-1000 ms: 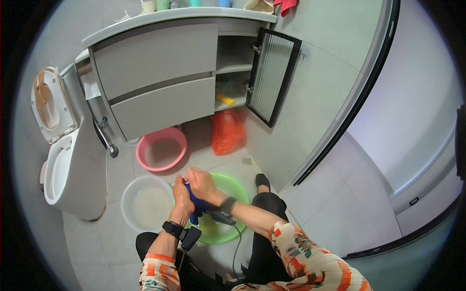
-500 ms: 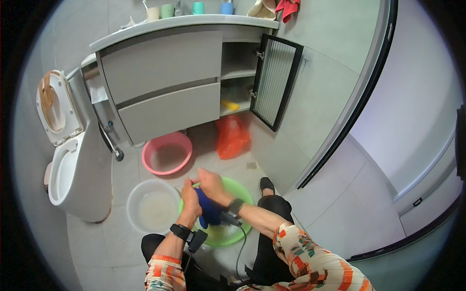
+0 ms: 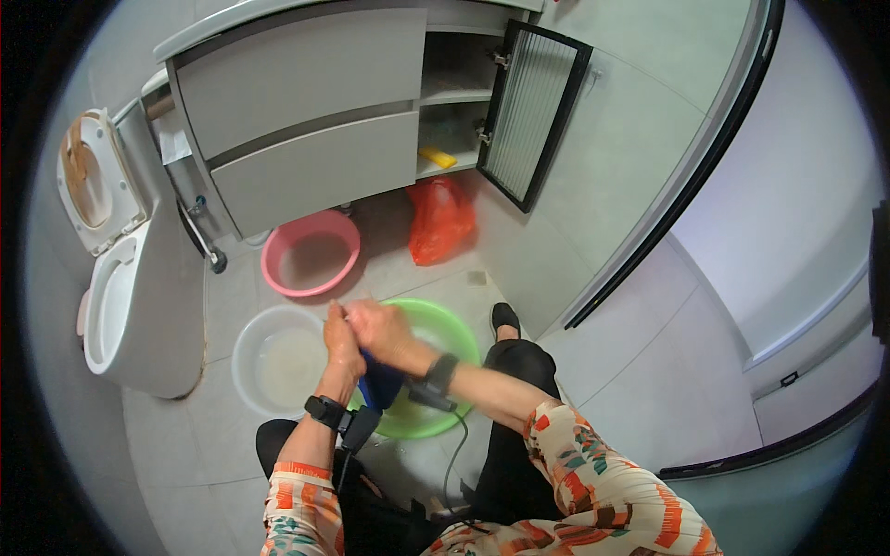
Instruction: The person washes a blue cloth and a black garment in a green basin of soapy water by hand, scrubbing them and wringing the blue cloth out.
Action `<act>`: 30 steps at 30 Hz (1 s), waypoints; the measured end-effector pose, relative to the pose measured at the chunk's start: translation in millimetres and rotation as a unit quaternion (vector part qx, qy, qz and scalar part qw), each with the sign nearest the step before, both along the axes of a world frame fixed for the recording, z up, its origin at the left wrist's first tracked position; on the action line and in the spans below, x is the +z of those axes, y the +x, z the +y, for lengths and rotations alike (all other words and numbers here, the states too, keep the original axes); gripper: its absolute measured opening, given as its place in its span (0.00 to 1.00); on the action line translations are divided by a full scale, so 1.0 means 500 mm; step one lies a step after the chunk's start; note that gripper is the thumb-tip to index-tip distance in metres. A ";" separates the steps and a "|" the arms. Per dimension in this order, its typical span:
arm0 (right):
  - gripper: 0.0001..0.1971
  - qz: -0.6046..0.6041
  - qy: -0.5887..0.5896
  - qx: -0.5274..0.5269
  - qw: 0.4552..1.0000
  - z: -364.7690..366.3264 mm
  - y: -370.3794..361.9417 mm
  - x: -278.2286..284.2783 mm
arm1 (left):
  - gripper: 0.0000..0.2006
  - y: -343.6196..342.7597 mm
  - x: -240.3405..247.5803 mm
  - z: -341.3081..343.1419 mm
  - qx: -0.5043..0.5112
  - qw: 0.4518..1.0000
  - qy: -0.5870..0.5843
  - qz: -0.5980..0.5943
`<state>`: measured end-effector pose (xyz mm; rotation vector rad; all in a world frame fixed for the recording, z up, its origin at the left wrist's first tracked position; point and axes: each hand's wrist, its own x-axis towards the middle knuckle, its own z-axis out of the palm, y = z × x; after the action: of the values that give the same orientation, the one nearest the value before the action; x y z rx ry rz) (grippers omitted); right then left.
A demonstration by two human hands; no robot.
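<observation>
A wet-looking dark blue cloth (image 3: 378,382) is bunched between my two hands over the left part of the green basin (image 3: 471,329). My left hand (image 3: 341,345) is closed on it, thumb side up. Pressed close beside it, my right hand (image 3: 382,334) wraps its fingers round the upper part of the cloth, slightly blurred. The cloth hangs down below both hands. Left of my hands, the white basin (image 3: 243,357) holds cloudy water. Liquid also shows in the green basin.
A pink basin (image 3: 269,276) stands under the vanity cabinet (image 3: 315,167), with a red plastic bag (image 3: 439,222) to its right. The glass cabinet door (image 3: 533,116) hangs open above the bag. A toilet (image 3: 153,306) is on the left; cables run from my wristbands.
My head view has tilted downward, so the room sits higher in it. My right hand has shifted left against my left hand, and the blue cloth looks narrower.
</observation>
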<state>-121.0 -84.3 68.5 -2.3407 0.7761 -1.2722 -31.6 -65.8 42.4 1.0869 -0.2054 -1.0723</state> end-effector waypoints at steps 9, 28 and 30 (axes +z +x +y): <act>0.13 -0.029 0.103 -0.054 0.993 -0.024 -0.023 0.007 | 0.21 -0.011 0.021 0.004 -0.099 0.994 0.014 0.048; 0.09 -0.058 -0.034 0.046 0.997 0.091 0.011 0.055 | 0.22 0.104 -0.048 0.018 -0.311 0.908 -0.211 0.187; 0.09 0.004 -0.029 -0.026 0.999 0.011 -0.012 0.009 | 0.22 0.007 -0.002 -0.001 -0.197 0.966 -0.084 0.147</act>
<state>-127.2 -78.8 72.9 -2.3875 0.8185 -1.3251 -28.2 -66.5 41.5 0.7359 -0.2755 -1.5288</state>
